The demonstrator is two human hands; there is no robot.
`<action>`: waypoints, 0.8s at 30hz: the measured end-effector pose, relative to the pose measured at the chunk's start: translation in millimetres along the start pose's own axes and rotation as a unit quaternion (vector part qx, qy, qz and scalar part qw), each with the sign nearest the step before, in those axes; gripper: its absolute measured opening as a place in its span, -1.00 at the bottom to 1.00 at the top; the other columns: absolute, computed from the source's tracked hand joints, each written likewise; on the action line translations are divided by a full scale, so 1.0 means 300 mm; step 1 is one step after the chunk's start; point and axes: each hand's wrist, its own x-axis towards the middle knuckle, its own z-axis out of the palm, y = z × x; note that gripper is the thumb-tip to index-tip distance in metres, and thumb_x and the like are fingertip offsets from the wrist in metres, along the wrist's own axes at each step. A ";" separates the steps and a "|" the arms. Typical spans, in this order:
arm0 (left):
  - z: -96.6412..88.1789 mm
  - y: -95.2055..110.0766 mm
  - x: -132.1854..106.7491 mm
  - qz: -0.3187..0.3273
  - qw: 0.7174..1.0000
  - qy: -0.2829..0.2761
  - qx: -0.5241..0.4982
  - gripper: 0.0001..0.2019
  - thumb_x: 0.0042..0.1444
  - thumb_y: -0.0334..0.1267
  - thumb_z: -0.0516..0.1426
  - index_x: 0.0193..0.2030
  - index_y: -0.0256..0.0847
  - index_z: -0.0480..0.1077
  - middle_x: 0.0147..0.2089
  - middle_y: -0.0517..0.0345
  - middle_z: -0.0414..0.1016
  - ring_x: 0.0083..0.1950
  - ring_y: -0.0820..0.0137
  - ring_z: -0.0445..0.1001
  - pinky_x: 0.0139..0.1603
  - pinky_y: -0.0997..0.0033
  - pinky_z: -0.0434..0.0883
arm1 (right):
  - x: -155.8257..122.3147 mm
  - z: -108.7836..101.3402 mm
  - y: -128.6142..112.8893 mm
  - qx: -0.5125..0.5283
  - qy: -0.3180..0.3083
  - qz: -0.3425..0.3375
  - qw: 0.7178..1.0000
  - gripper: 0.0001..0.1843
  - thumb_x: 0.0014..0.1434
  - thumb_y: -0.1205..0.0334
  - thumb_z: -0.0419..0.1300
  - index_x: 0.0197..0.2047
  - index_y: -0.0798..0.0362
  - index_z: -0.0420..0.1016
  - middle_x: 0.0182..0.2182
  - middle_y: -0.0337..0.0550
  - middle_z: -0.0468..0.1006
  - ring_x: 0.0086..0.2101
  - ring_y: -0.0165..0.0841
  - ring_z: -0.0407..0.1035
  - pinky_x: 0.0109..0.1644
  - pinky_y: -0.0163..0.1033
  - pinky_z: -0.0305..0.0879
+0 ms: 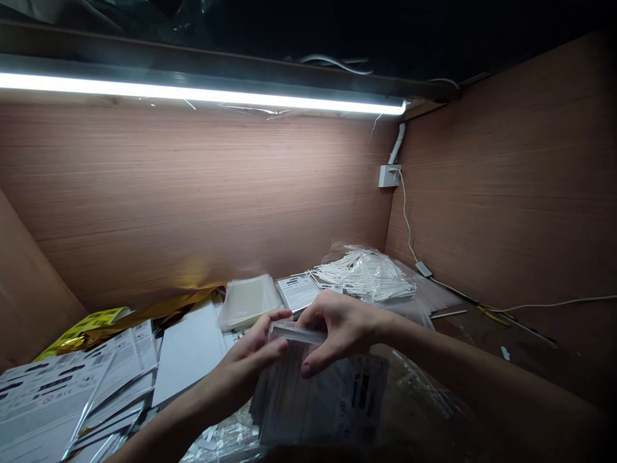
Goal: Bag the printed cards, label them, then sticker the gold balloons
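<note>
1. Nearest, at lower centre of the frame: a clear-wrapped packet of printed sheets [322, 402], directly between both hands, its narrow top edge just below centre and its long axis apparently running down toward the bottom edge. Exact contents unclear through the glossy plastic.
2. Just left of that packet: the left hand [253, 357], reaching in from the lower left, fingers angled up and right, closed in a narrow grip against the packet's left side.
3. Slightly nearer the top edge of the packet: the right hand [342, 328], arriving from the lower right, palm turned down, thumb and fingers wrapped over the edge in a narrow grip. Forearm almost level across the lower right.
4. Along the lower right: loose clear plastic sheeting [421, 408], beside the packet.
5. At left: printed sheets in foil-backed sleeves [58, 395], with a white board [187, 354] just right of them.
6. Beyond the hands, upper centre of the clutter: a stack of clear sleeves [248, 302], a printed card [297, 292], and white plastic ties in a clear bag [364, 276].
7. Farther right: a white cable [407, 218] running down from a wall socket [389, 175].
8. Farthest, across the top: a wooden back panel [193, 193] under a bright tube light [202, 93].
</note>
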 end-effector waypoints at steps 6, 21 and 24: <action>-0.029 0.028 0.012 0.017 0.995 -0.101 -0.001 -0.52 0.26 -0.05 0.34 0.26 -0.19 0.52 -0.05 -0.06 0.64 0.00 0.16 0.60 0.09 0.24 0.45 | -0.015 -0.006 0.016 0.008 -0.016 -0.014 1.000 -0.59 -0.08 -0.02 0.59 -0.29 0.09 0.69 -0.57 -0.43 0.38 -0.54 -0.55 0.21 -0.51 -0.40 0.03; -0.012 0.050 0.009 -0.002 0.995 -0.087 0.055 -0.57 0.14 0.07 0.40 -0.10 -0.30 0.69 -0.24 -0.02 0.64 -0.21 0.26 0.54 -0.08 0.31 0.43 | -0.035 0.002 0.073 0.135 -0.012 0.016 0.991 -0.47 -0.15 0.07 0.64 -0.14 0.12 0.68 -0.42 -0.28 0.61 -0.43 -0.43 0.42 -0.42 -0.41 0.27; -0.013 0.057 0.005 -0.011 0.994 -0.075 0.079 -0.67 0.08 -0.03 0.45 -0.19 -0.29 0.71 -0.29 -0.01 0.64 -0.22 0.24 0.54 -0.08 0.27 0.42 | -0.041 0.002 0.069 0.106 0.042 0.023 0.993 -0.34 -0.31 0.14 0.69 -0.12 0.11 0.63 -0.43 -0.30 0.59 -0.43 -0.42 0.41 -0.43 -0.42 0.27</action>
